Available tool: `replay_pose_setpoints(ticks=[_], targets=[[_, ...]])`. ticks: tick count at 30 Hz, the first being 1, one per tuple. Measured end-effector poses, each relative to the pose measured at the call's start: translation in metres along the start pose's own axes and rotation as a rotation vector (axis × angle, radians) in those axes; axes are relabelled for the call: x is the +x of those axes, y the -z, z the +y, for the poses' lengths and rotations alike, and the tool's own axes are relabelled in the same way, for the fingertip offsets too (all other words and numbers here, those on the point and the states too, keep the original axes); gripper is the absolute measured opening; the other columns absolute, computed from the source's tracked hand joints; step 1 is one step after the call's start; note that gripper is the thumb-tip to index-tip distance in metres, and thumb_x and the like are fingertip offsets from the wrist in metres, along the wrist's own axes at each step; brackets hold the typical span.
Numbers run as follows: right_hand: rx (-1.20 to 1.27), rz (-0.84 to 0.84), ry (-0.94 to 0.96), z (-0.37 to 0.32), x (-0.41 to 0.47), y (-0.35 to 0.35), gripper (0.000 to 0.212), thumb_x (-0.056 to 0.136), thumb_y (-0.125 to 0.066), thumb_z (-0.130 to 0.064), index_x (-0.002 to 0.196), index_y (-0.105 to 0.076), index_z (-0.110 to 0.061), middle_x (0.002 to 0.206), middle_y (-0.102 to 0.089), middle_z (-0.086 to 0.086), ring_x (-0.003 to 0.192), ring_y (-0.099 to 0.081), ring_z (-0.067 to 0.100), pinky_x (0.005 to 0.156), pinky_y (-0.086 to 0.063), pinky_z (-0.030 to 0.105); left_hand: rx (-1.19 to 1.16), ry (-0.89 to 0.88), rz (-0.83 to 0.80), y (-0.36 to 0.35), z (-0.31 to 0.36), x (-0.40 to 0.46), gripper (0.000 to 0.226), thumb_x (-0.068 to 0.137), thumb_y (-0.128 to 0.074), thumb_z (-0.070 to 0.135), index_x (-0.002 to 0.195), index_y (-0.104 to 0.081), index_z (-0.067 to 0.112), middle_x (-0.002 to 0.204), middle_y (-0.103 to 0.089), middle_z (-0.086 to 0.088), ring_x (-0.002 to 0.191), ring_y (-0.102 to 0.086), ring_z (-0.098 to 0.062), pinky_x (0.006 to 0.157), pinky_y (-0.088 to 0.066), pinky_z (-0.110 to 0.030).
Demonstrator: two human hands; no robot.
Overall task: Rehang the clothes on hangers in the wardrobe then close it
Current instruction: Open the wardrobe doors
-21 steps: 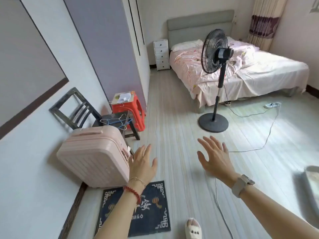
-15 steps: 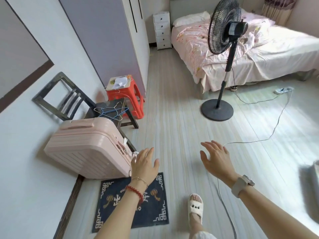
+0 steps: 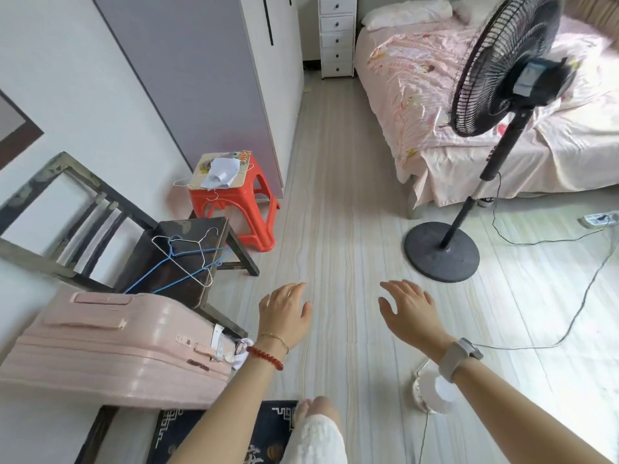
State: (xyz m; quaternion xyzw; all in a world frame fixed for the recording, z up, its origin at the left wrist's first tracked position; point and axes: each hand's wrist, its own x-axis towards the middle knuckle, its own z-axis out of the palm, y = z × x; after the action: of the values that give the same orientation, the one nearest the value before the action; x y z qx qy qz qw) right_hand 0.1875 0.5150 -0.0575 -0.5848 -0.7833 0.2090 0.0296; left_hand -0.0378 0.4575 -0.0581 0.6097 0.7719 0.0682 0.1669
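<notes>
Fingers (image 3: 294,289) of the left hand (image 3: 284,316) were spread wide and held nothing, and the right hand (image 3: 408,313) floated beside it, equally loose and bare, both out over the floor (image 3: 335,195). The hangers (image 3: 187,259) lay on the dark chair (image 3: 181,252) just ahead to the left: I counted two, one white wire and one blue, crossed and interlocked. A third white one poked from under the cloth (image 3: 219,174) on the red stool (image 3: 234,205), one garment as far as I could tell. The wardrobe (image 3: 207,78) stood beyond, its doors apparently shut. The risk, to my eye: grabbing one hanger could drag its tangled partner off the seat, and the single fan (image 3: 502,65) trailed a cord (image 3: 569,329) across the walking path, ready to catch a foot.
</notes>
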Motion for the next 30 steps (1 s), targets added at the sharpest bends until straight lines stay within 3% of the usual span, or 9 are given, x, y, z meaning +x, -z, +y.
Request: replay_pose_setpoints(ticks=[5, 12, 17, 22, 30], targets=[[-0.028, -0.037, 0.024, -0.009, 0.148, 0.01, 0.045, 0.095, -0.034, -0.039, 0.137, -0.037, -0.025, 0.144, -0.038, -0.005, 0.137, -0.024, 0.018, 0.113, -0.019, 0.045, 0.001, 0.082, -0.01, 0.016, -0.037, 0.136, 0.044, 0.094, -0.042, 0.032, 0.136, -0.04, 0.018, 0.141, -0.042, 0.002, 0.13, -0.037, -0.016, 0.108, -0.028, -0.036], [0.005, -0.018, 0.049, -0.048, 0.371, 0.075, 0.044, 0.096, -0.035, -0.038, 0.137, -0.037, -0.023, 0.144, -0.038, -0.004, 0.137, -0.025, 0.017, 0.113, -0.017, 0.049, -0.011, -0.016, 0.11, 0.093, -0.042, 0.372, 0.042, 0.091, -0.048, 0.025, 0.131, -0.046, 0.015, 0.132, -0.05, -0.002, 0.122, -0.045, -0.023, 0.102, -0.034, -0.036], [0.026, 0.051, -0.006, -0.038, 0.49, 0.111, 0.043, 0.095, -0.036, -0.037, 0.136, -0.039, -0.023, 0.142, -0.04, -0.005, 0.137, -0.024, 0.017, 0.113, -0.015, 0.045, 0.028, -0.067, 0.023, 0.111, -0.021, 0.513, 0.045, 0.093, -0.043, 0.029, 0.137, -0.039, 0.018, 0.139, -0.043, 0.001, 0.129, -0.037, -0.019, 0.107, -0.027, -0.033], [0.072, -0.034, -0.102, -0.001, 0.618, 0.126, 0.042, 0.095, -0.036, -0.034, 0.135, -0.038, -0.022, 0.144, -0.036, -0.004, 0.137, -0.023, 0.018, 0.112, -0.018, 0.05, 0.021, -0.101, -0.049, 0.098, 0.009, 0.647, 0.045, 0.093, -0.042, 0.031, 0.137, -0.038, 0.019, 0.14, -0.042, 0.002, 0.13, -0.036, -0.017, 0.107, -0.027, -0.034], [0.129, 0.029, -0.105, 0.033, 0.856, 0.206, 0.045, 0.095, -0.036, -0.032, 0.139, -0.034, -0.019, 0.145, -0.036, -0.003, 0.137, -0.024, 0.018, 0.111, -0.02, 0.048, -0.047, -0.058, 0.018, 0.155, 0.076, 0.892, 0.046, 0.095, -0.04, 0.031, 0.139, -0.036, 0.018, 0.141, -0.041, -0.001, 0.131, -0.036, -0.019, 0.107, -0.029, -0.034]])
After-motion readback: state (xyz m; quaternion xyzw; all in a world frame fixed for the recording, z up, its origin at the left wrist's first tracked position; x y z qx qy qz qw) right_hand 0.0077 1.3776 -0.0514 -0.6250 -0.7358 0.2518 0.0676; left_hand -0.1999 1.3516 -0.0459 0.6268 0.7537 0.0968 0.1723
